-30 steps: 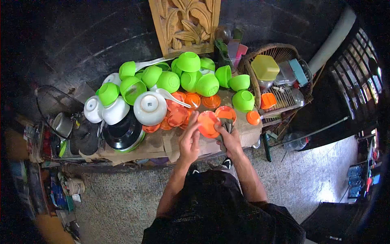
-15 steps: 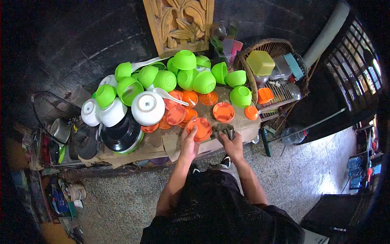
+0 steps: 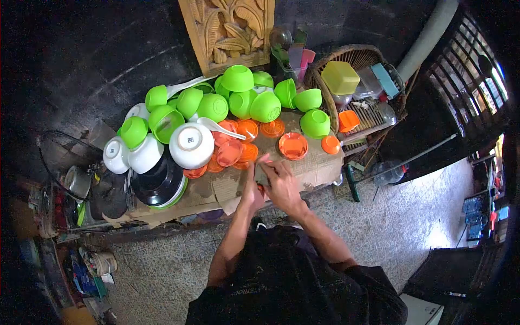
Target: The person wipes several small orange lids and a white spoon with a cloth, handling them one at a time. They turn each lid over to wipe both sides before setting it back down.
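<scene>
Just over the near edge of the cardboard (image 3: 317,169), holding an orange saucer (image 3: 261,188) nearly edge-on between both hands! Gripping it in the left hand (image 3: 251,194), with fingers narrowed around one side, probably to keep it steady under pressure from the right hand (image 3: 284,189). Bunching the right fingers too, seemingly on a grey cloth (image 3: 261,175), though hard to be sure behind those knuckles. And quite a change from half a second ago: back then, face up in the left and well in view, with the cloth off to one side; now brought together, mostly hidden. Just beyond, lying apart on the cardboard as before, a lone orange dish (image 3: 293,146). Leftward, a heap of orange dishware (image 3: 229,153) beside an upturned white bowl (image 3: 192,146). Farther back, piled green bowls (image 3: 266,106), mostly tipped or mouth-down, likely to save room. At the rear, a wicker basket (image 3: 349,54) and a carved wooden panel (image 3: 233,32).
</scene>
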The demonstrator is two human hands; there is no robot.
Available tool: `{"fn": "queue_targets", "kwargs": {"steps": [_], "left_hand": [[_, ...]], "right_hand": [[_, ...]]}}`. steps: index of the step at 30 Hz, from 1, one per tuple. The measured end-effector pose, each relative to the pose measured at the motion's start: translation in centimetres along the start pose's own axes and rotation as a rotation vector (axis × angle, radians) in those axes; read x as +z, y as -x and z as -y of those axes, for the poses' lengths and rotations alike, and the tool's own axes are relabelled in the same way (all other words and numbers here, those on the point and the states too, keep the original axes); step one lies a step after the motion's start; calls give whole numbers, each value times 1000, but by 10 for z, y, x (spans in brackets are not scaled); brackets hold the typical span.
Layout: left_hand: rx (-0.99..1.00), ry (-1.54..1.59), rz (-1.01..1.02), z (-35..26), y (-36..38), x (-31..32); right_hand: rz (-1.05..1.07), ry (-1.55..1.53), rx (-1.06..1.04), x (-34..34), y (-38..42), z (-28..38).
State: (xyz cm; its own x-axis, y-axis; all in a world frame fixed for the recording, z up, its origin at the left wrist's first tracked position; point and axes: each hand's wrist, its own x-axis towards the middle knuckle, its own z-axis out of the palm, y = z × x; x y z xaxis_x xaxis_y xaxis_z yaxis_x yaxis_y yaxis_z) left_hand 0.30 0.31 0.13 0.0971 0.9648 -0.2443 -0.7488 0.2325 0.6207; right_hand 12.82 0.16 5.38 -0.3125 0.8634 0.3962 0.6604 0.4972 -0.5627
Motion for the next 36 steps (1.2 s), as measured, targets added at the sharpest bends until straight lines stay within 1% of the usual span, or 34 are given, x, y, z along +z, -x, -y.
{"fn": "queue_targets", "kwargs": {"steps": [2, 4, 6, 7, 9, 13, 15, 16, 18, 19, 21, 22, 24, 25, 27, 28, 30, 31, 32, 34, 35, 36], "left_hand": [[30, -18, 66, -5, 3, 4], [42, -10, 102, -2, 5, 2], [1, 128, 210, -1, 2, 0], [1, 129, 209, -2, 2, 2], [42, 34, 133, -5, 3, 6], [33, -60, 104, -3, -3, 1], [66, -155, 73, 0, -3, -1], [67, -154, 73, 2, -4, -5], [91, -246, 114, 2, -7, -9], [92, -247, 114, 2, -6, -8], [72, -204, 66, 3, -4, -4], [73, -205, 65, 5, -6, -7], [173, -215, 64, 6, -10, -9], [174, -216, 62, 5, -9, -7], [119, -169, 10, 5, -6, -2], [120, -170, 9, 3, -5, -2], [32, -76, 20, -4, -2, -5], [31, -76, 19, -6, -1, -5], [-11, 1, 81, -7, 2, -5], [-99, 155, 203, -6, 5, -4], [-102, 155, 204, -5, 3, -5], [-84, 120, 173, -3, 1, -5]], "right_hand": [[80, 66, -131, -1, 4, 3], [95, 76, -140, -11, 11, 12], [122, 28, -191, -17, 17, 14], [123, 29, -190, -22, 18, 15], [146, 61, -196, -33, 21, 14], [149, 126, -208, -39, 26, -8], [140, 108, -148, -40, 24, -18], [140, 108, -149, -38, 21, -20], [33, 153, -94, -34, 15, -23], [33, 152, -95, -31, 11, -24], [-48, 128, -12, -24, 4, -24], [-47, 127, -13, -21, 0, -23], [-108, 111, 37, -13, -6, -18], [-108, 109, 36, -9, -7, -15], [-54, 75, 26, -2, -8, -10], [-54, 73, 25, 2, -7, -8], [5, -10, -21, 7, 1, -1], [42, -3, -52, 6, 4, 2], [42, -2, -50, 3, 7, 4], [57, -71, -149, -3, 12, 8], [56, -70, -146, -8, 14, 10], [110, -106, -135, -14, 16, 10]]}}
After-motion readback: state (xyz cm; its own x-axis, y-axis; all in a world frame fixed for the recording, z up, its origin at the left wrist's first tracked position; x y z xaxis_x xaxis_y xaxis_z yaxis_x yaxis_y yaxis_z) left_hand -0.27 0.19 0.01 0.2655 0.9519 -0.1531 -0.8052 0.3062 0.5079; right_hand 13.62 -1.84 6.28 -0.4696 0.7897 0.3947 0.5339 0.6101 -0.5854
